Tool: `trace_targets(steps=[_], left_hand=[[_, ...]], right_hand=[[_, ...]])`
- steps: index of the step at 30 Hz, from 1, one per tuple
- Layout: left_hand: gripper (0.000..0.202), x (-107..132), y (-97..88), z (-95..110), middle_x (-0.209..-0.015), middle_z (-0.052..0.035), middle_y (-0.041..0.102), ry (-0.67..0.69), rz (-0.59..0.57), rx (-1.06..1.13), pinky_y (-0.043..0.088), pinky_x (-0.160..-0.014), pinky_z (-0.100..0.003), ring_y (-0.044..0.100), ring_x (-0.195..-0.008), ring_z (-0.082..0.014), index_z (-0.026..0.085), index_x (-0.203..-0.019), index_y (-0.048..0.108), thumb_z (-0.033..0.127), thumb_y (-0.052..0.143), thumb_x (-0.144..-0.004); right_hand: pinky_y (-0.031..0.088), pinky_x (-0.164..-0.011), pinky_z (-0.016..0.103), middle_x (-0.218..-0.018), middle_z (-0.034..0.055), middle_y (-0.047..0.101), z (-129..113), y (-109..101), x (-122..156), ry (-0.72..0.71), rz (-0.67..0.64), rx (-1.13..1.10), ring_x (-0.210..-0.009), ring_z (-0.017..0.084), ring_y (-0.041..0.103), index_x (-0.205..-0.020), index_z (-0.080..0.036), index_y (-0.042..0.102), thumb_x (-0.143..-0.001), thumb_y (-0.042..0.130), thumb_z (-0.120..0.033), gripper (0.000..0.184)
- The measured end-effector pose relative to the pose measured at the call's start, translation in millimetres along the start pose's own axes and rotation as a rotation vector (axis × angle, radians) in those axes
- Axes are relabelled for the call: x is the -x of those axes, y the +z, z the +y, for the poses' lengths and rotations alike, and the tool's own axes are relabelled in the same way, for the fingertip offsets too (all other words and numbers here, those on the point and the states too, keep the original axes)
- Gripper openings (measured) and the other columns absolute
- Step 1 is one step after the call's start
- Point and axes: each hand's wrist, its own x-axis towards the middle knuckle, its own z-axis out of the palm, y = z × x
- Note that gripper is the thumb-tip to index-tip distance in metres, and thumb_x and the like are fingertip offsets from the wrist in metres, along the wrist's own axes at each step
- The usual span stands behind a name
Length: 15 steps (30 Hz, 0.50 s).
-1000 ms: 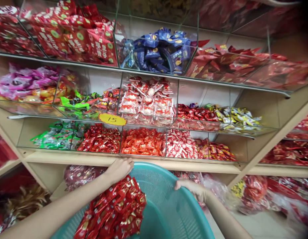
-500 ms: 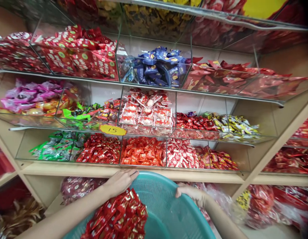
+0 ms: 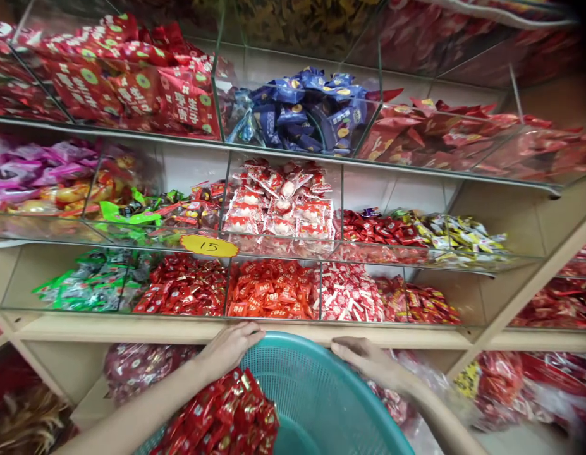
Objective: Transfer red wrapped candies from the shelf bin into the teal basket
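A teal plastic basket with perforated walls stands below the candy shelves. A heap of red-wrapped candies fills its left side. My left hand rests on the basket's far rim at the left, fingers curled over it. On the right, my right hand lies across the rim with its fingers stretched out towards the wooden shelf edge. Whether its fingertips touch that edge I cannot tell. Just above the basket, red candies and white-and-red candies sit in clear compartments.
Higher up, clear compartments hold blue-wrapped sweets and red packets. A yellow price tag marked 15 hangs on a shelf front. Bagged goods lie under the shelves, on both sides of the basket.
The view has moved closer to the shelves. My right hand has loosened from the rim, its fingers now extended forward. My left hand stays on the rim.
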Motion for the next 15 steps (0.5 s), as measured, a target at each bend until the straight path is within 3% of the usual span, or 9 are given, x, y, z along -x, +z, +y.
trace_targets(steps=[3,6,8,10,12,15], left_hand=[[0.039,1,3.3,1,-0.108,-0.0062,0.058,-0.008,0.045,0.005,0.046,-0.086,-0.029,0.055,-0.097,-0.0166,0.022,-0.119,0.051,0.009,0.035,-0.085],[0.04,4,9.3,0,-0.108,-0.0069,0.057,-0.005,0.07,-0.018,0.046,-0.088,-0.031,0.054,-0.098,-0.0174,0.021,-0.12,0.05,0.009,0.036,-0.085],[0.041,7,13.7,-3,-0.109,-0.0074,0.057,-0.012,0.079,-0.045,0.045,-0.089,-0.033,0.054,-0.099,-0.0184,0.02,-0.122,0.049,0.009,0.036,-0.085],[0.042,13,16.7,-8,-0.111,-0.0083,0.057,-0.024,0.1,-0.061,0.045,-0.09,-0.034,0.053,-0.101,-0.0195,0.018,-0.123,0.048,0.008,0.035,-0.085],[0.042,18,17.2,-12,-0.113,-0.009,0.056,-0.031,0.13,-0.062,0.044,-0.091,-0.035,0.053,-0.103,-0.0205,0.018,-0.124,0.047,0.008,0.036,-0.084],[0.04,23,12.7,-14,-0.109,-0.0081,0.057,-0.041,0.127,-0.046,0.046,-0.087,-0.033,0.054,-0.099,-0.0196,0.019,-0.121,0.051,0.01,0.036,-0.085]], right_hand=[[0.044,-0.072,0.031,-0.087,0.0092,0.068,-23,8,-6,-0.05,0.338,0.244,-0.081,0.023,0.062,-0.106,-0.015,0.059,-0.081,0.044,-0.054,0.049],[0.039,-0.061,0.026,-0.068,0.0034,0.065,-54,20,-24,-0.12,0.524,0.467,-0.066,0.017,0.06,-0.089,-0.019,0.059,-0.086,0.039,-0.045,0.033],[0.036,-0.059,0.025,-0.07,0.004,0.065,-73,27,-39,-0.081,0.582,0.646,-0.067,0.017,0.06,-0.083,-0.02,0.058,-0.085,0.043,-0.039,0.025],[0.033,-0.056,0.025,-0.071,0.0062,0.065,-85,33,-53,-0.017,0.561,0.805,-0.069,0.019,0.061,-0.082,-0.019,0.057,-0.084,0.046,-0.037,0.022],[0.03,-0.053,0.025,-0.071,0.0071,0.066,-88,37,-61,0.005,0.55,0.888,-0.068,0.02,0.062,-0.082,-0.019,0.057,-0.085,0.045,-0.036,0.021],[0.028,-0.052,0.024,-0.074,0.0048,0.066,-77,44,-64,-0.085,0.598,0.856,-0.065,0.017,0.061,-0.081,-0.02,0.055,-0.088,0.039,-0.031,0.021]])
